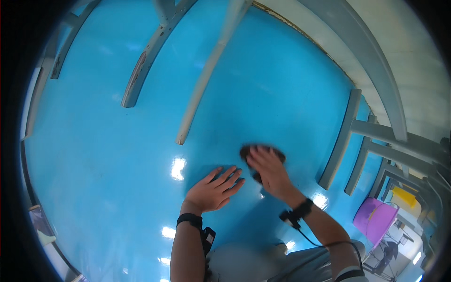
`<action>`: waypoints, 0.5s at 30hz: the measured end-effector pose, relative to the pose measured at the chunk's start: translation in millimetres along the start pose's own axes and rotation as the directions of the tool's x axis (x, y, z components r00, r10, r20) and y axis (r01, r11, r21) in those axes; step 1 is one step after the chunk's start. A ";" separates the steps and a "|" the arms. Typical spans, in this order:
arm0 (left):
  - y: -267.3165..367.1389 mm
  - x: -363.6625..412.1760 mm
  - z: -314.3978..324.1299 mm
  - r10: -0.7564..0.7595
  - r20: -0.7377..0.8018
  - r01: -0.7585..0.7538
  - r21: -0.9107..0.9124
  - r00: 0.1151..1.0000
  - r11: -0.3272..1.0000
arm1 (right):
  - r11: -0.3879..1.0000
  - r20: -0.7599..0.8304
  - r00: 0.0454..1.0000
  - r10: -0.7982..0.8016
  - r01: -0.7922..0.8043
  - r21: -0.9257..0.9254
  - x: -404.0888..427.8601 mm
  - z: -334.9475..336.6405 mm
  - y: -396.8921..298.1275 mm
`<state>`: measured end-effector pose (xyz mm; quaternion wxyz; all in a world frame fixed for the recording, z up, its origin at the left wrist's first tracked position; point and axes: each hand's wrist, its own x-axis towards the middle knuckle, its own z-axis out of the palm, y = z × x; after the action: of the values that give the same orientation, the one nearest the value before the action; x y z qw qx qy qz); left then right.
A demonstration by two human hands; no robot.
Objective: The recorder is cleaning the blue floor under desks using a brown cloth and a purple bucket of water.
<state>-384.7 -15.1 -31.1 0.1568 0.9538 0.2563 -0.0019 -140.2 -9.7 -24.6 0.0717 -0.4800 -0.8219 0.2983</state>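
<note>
A dark cloth (280,153), blurred at its edges, lies on the glossy blue floor (105,158). My right hand (269,172) presses down on it, fingers spread over its top. To the left, my left hand (215,190) rests on the bare floor with its fingers apart and nothing in it. A black strap with a small device is on each wrist, and a cable runs from the right one along the forearm.
Grey metal legs (201,88) stretch over the floor ahead and to the left. More grey frames (340,141) stand at the right near a pale wall (415,53). A purple bucket (375,218) and a black fan (387,255) are at the lower right.
</note>
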 end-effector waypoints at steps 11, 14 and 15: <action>2.8 8.9 1.5 -0.001 -0.043 -0.002 -0.071 0.999 0.997 | 0.874 -0.837 0.406 0.367 -0.458 0.162 35.1 -107.9 198.3; 0.3 7.1 -0.6 0.013 -0.027 -0.014 -0.042 1.000 0.999 | 0.975 -0.709 0.693 0.133 -0.219 -0.031 85.6 -58.8 123.0; 1.9 9.7 -1.2 0.008 -0.029 -0.009 -0.046 1.000 0.999 | 0.973 -0.534 0.815 0.225 -0.216 0.080 80.4 -37.4 99.8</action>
<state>-375.4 -11.5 -30.2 0.1750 0.9510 0.2543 0.0183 -93.1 109.0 -63.5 0.2688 -0.6356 -0.7050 0.1638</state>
